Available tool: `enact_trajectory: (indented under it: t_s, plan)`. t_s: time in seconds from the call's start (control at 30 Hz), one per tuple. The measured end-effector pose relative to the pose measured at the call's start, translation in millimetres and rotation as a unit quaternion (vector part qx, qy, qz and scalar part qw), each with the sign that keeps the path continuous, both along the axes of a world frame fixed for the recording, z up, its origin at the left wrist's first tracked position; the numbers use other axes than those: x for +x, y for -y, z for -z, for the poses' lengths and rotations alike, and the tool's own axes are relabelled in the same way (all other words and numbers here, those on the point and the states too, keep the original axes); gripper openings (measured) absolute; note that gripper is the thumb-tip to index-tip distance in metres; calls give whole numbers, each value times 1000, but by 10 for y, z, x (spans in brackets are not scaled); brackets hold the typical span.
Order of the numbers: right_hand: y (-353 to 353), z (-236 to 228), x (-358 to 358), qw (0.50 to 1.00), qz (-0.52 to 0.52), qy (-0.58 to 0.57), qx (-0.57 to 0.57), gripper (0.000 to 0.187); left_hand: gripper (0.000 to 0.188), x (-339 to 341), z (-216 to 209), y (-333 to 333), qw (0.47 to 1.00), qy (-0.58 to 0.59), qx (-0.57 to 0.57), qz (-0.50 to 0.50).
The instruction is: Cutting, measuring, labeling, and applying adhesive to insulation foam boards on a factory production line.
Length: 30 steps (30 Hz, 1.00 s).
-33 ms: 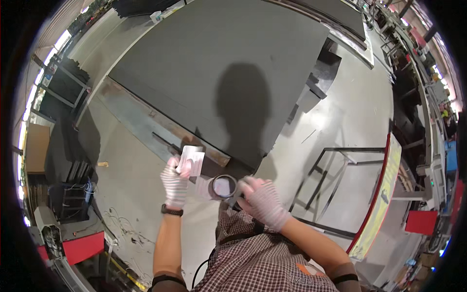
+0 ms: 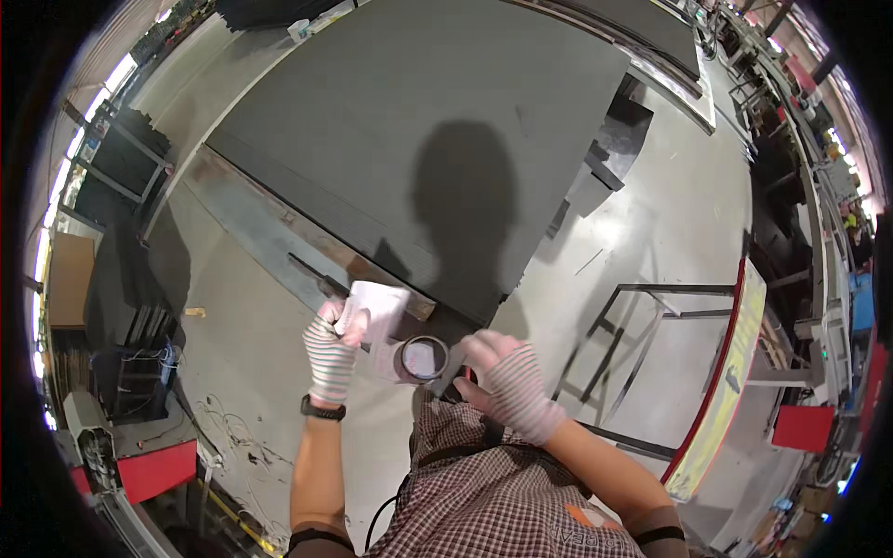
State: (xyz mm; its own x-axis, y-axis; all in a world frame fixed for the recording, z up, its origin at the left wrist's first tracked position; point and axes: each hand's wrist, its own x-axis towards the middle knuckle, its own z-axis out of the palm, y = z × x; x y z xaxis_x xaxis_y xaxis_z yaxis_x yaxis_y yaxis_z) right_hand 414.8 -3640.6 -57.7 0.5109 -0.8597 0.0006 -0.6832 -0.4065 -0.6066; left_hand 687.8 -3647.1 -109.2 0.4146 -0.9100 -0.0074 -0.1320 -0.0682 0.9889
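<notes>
My left hand (image 2: 330, 358), in a striped fingerless glove, pinches a white paper slip (image 2: 375, 309) near the corner of a dark-topped table. Just to the right of the slip and below it is a round ring (image 2: 406, 359) with a dark rim, like a roll of tape; white shows through its middle. Beside that ring on the right is my right hand (image 2: 507, 372), also gloved, with its fingers curled. Under these fingers a small dark and red thing shows in part; its kind I cannot make out.
A large dark grey sheet (image 2: 344, 112) covers the table ahead, with my shadow on it. To the right stand a black metal frame (image 2: 595, 344) and a yellow, red-edged panel (image 2: 716, 400). Dark boards (image 2: 139, 288) are stacked at the left. Loose cords (image 2: 237, 432) lie on the floor.
The paper slip has tilted and shifted slightly right in my left hand. My right hand has turned a little, and the dark and red thing under its fingers now shows more.
</notes>
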Motion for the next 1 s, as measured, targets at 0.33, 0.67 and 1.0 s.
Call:
enact_trajectory:
  t_s: [0.33,0.67,1.0]
  plan:
    - [345,-77,-1103,723,231,483,437,27,53,-2128,-312,58,909,-320,126,236]
    - [1165,268,-2103,894,114,295,319,45,45,-3113,-449,199,901,-313,209,216]
    - [1830,152,-1579,851,-98,238,458,21,43,-2973,-502,144,934,-302,181,-61]
